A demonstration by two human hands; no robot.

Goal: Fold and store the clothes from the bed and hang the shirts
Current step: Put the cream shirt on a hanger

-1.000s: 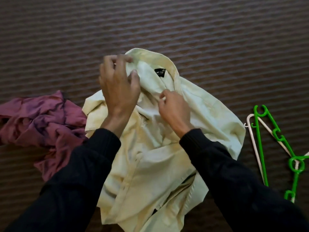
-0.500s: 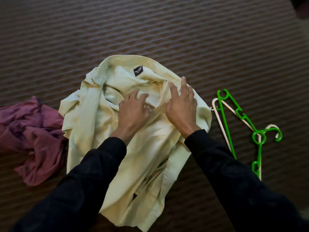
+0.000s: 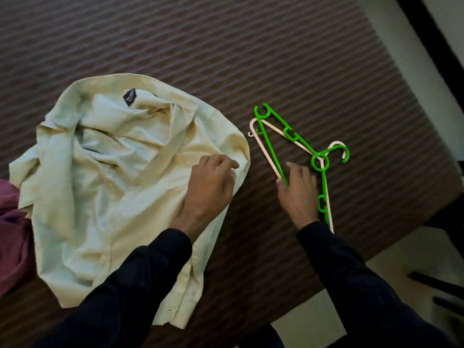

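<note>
Right hand (image 3: 297, 190) has its fingers curled onto the lower bar of the green hanger (image 3: 272, 149), which lies on top of a cream hanger (image 3: 263, 149), just right of the pale yellow shirt (image 3: 113, 184). Left hand (image 3: 211, 185) rests on the shirt's right edge, fingers loosely bent, gripping nothing. Shirt's crumpled on the striped bed cover (image 3: 226, 46), maroon garment (image 3: 12, 234) to its left.

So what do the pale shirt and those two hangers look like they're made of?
The cream shirt looks like thin woven cotton or a blend: matte, softly creased, with a stitched button placket. The green hanger and the cream hanger under it look like moulded plastic, given their smooth, faintly glossy bars with moulded hooks and notches.
</note>
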